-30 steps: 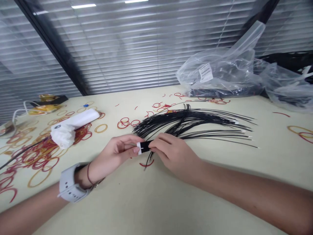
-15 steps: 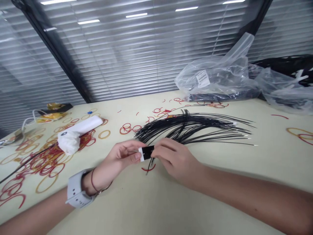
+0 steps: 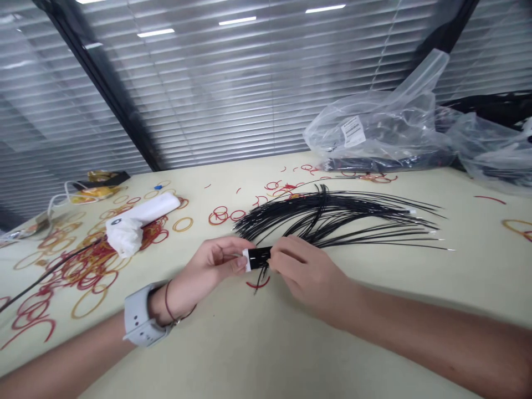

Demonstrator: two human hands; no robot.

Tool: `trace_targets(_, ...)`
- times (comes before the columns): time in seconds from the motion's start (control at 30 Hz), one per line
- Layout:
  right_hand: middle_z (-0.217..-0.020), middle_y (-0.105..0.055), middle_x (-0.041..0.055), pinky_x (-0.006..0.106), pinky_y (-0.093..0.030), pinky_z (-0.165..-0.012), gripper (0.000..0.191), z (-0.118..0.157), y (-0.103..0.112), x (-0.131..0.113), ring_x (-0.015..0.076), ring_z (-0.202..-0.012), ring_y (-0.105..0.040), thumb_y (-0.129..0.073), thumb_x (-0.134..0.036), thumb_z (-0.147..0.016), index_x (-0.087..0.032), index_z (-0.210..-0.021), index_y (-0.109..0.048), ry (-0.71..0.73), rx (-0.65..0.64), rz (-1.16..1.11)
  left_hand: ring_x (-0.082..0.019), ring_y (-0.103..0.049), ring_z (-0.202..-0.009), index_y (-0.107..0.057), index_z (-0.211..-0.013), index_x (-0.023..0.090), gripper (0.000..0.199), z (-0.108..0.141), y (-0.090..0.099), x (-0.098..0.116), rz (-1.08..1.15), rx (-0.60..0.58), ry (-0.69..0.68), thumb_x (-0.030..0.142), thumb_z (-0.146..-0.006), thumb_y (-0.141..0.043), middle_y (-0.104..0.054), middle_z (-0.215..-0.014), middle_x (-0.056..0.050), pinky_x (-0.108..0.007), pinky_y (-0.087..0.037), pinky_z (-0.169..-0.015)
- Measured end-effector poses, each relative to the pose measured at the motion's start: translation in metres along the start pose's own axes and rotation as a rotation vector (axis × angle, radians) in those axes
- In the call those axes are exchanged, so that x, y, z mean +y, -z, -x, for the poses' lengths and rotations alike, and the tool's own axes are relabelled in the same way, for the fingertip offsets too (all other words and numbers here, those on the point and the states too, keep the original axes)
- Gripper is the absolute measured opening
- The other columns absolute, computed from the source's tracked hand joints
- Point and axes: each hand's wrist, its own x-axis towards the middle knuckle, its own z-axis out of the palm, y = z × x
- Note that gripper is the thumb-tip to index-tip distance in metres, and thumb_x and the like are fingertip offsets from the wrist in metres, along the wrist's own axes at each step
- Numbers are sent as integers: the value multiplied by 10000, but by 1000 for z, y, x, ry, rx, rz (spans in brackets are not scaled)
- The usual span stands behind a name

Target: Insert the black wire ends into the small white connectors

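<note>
Left hand (image 3: 214,263), fingers curled, thumb and fingertips clamped on the white end of a small black rectangular block (image 3: 258,258); right hand (image 3: 310,271), fingers bent, grasping the block's other end, the two hands close together with the block between them; location of block: held in front of the person, over a cream-coloured tabletop (image 3: 233,349), a few wire ends trailing beneath it; adjoining, a loose fan of thin black insulated wires (image 3: 332,216) with bright metal tips, spreading rightward across the tabletop and passing just behind the right hand; under the hands, one short red rubber-band fragment (image 3: 257,284); left wrist, one grey wristband (image 3: 141,316) and one thin dark red cord bracelet (image 3: 167,302); far left, many red and tan rubber bands (image 3: 83,271) scattered in a heap, beside a white cylindrical object wrapped in crumpled white tissue (image 3: 133,224); far right, two clear plastic bags (image 3: 374,133) holding dark items, one bearing a white label
</note>
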Motion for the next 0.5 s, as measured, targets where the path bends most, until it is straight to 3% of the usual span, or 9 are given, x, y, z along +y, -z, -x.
trace_targets(0.5,-697,-441,35,242,-317,-578,215,4,-2,1,107,-649,-326,-313,-4,-790,-128,-668,-439,106,-33,99,-78,-515,-636,-579,-930,170,209,0,-1,1,33,-14,39,233,-733,-611,-602,-779,-23,-168,-390,-577)
